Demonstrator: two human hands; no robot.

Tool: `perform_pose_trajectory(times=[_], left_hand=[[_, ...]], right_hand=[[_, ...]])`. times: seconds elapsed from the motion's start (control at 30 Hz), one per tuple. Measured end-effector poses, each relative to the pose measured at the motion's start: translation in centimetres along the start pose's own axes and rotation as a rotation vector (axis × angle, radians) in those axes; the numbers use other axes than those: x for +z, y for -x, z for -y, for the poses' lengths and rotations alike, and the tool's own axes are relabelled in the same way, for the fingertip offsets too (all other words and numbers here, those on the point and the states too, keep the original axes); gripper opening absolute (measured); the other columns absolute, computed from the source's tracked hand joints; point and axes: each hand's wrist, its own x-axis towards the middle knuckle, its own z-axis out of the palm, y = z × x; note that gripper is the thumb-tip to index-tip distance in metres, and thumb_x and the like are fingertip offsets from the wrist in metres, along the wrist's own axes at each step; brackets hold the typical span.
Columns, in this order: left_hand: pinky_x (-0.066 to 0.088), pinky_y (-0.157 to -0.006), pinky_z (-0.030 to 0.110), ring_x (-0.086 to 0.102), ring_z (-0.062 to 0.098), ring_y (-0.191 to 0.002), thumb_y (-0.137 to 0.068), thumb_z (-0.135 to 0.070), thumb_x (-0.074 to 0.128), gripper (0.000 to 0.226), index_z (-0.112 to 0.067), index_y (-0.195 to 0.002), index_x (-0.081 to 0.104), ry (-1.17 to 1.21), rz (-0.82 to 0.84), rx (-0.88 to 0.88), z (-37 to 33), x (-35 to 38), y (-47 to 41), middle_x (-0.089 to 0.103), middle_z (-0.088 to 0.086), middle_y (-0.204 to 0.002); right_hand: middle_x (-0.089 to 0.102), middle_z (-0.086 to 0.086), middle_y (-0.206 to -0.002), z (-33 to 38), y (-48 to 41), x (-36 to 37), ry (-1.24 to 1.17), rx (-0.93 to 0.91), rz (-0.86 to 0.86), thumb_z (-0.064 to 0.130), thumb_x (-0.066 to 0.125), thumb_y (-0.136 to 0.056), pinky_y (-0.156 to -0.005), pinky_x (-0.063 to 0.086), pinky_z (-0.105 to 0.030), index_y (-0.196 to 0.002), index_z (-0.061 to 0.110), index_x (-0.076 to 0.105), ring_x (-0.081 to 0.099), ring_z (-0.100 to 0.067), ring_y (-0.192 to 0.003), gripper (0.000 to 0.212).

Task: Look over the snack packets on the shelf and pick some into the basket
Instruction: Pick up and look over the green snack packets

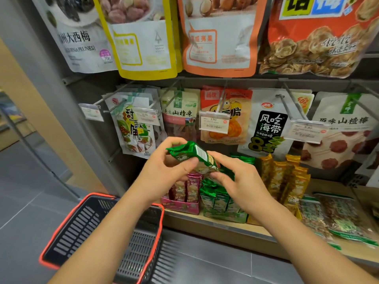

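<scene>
— What's nearest?
— A black slotted plastic basket with a red rim [82, 222], below the left forearm; above it the left hand [164, 171] and right hand [238, 181] both pinch one green foil snack packet [194, 153], fingers curled at its ends.
— Where's that packet?
— Held in the air, before the wooden shelf [256, 230]; boxed green packets [219, 199] stand behind; printed pouches [266, 124] hang on pegs beyond.

Basket [82, 226] bottom blurred; top pouches [219, 42] cropped by upper edge; price tag [213, 125] print unreadable.
</scene>
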Motion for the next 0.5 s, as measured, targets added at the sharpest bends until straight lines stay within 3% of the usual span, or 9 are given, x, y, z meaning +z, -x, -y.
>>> perform_pose_trajectory(times=[0.07,0.17,0.27,0.37,0.5], left_hand=[[0.053,-0.082,0.025,0.064,-0.001,-0.095,-0.078,-0.031,0.079,0.027,-0.042,-0.099,0.065,-0.181,-0.007,0.073,-0.2,-1.2,0.1,0.069,-0.017,-0.098],[0.049,-0.091,0.019,0.063,-0.001,-0.104,-0.076,-0.020,0.079,0.045,-0.044,-0.112,0.067,-0.227,-0.009,0.121,-0.5,-2.1,0.2,0.071,-0.015,-0.104],[0.048,-0.089,0.012,0.064,-0.005,-0.102,-0.079,-0.009,0.076,0.044,-0.037,-0.112,0.070,-0.245,-0.093,0.192,-0.5,-2.2,0.4,0.072,-0.021,-0.103],[0.047,-0.090,0.012,0.063,-0.008,-0.102,-0.080,-0.003,0.074,0.047,-0.035,-0.113,0.067,-0.276,-0.231,0.239,0.0,-2.8,0.2,0.069,-0.020,-0.106],[0.044,-0.091,0.008,0.061,-0.010,-0.104,-0.079,0.003,0.073,0.048,-0.026,-0.117,0.066,-0.314,-0.360,0.265,1.2,-3.6,-0.1,0.067,-0.018,-0.108]], right_hand=[[0.065,0.009,-0.121,-0.1,-0.3,0.5,-0.029,-0.010,-0.031,0.017,0.068,-0.089,-0.098,0.044,-0.022,-0.136,0.040,0.049,0.057,-0.003,-0.111,0.056],[0.060,0.018,-0.123,0.0,-0.6,1.5,-0.094,-0.038,-0.056,0.012,0.070,-0.087,-0.099,0.040,-0.009,-0.133,0.038,0.051,0.050,0.011,-0.116,0.057],[0.058,0.019,-0.125,0.1,-1.1,2.4,-0.072,-0.034,-0.045,0.029,0.070,-0.087,-0.100,0.044,-0.014,-0.135,0.032,0.055,0.052,0.011,-0.113,0.050],[0.059,0.013,-0.131,-1.1,-2.1,2.1,0.105,0.117,0.037,0.048,0.059,-0.090,-0.105,0.041,-0.028,-0.136,0.027,0.056,0.052,-0.004,-0.123,0.050],[0.065,0.001,-0.128,-4.6,-3.3,0.9,0.307,0.395,0.132,0.029,0.053,-0.097,-0.098,0.046,-0.031,-0.128,0.019,0.062,0.059,-0.017,-0.117,0.034]])
